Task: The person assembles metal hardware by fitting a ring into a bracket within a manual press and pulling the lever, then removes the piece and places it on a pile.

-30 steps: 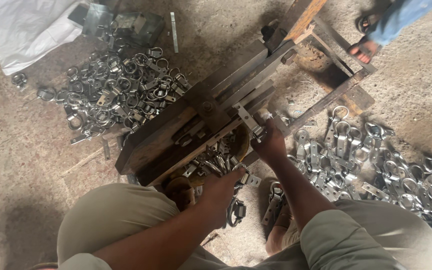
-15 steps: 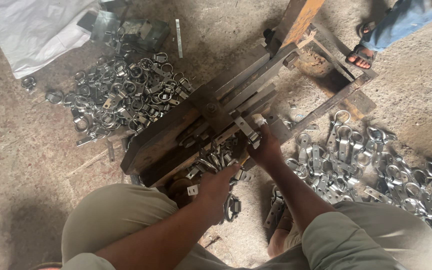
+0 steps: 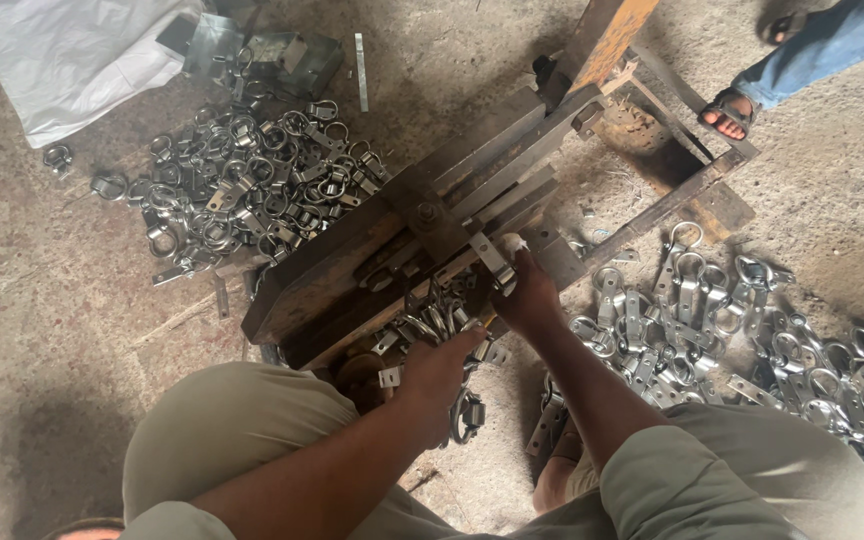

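Note:
I sit on the floor over a rusty metal jig (image 3: pixel 392 250) made of stacked steel bars. My right hand (image 3: pixel 527 295) pinches a flat grey metal strap piece (image 3: pixel 492 258) against the jig's near side. My left hand (image 3: pixel 442 375) rests just below, closed around several silver ring clamps (image 3: pixel 430 318) bunched at the jig's near edge. A single clamp (image 3: pixel 467 415) lies by my left wrist.
A heap of silver clamps (image 3: pixel 242 190) lies left of the jig and another heap (image 3: pixel 742 320) lies to the right. A white sack (image 3: pixel 72 55) is at the top left. An orange lever (image 3: pixel 607 35) rises from the jig. Another person's sandalled foot (image 3: pixel 727 108) stands top right.
My right hand has lifted slightly along the jig with the strap piece. My left hand has shifted up toward the bunched clamps. The view has drifted a little.

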